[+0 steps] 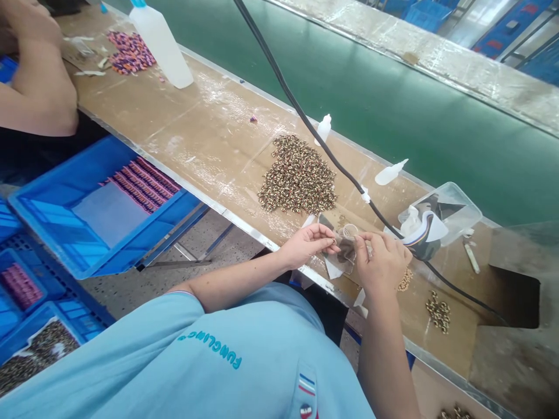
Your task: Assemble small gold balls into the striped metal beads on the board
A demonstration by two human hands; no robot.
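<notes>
My left hand is closed in a pinch near the table's front edge, on something too small to name. Beside it, my right hand is also pinched, and its fingertips hide whatever they grip. Between and just behind the hands lie a crumpled grey-brown piece and a clear round rim. A large heap of small brown-and-gold pieces sits beyond my left hand. To the right of my right wrist are a few tan beads and a smaller pile of brown-and-gold pieces.
A black cable crosses above the table. Small white squeeze bottles stand or lie at the back, near a clear plastic tub. Left are a big white bottle, purple-orange pieces, a blue crate and another person's arm.
</notes>
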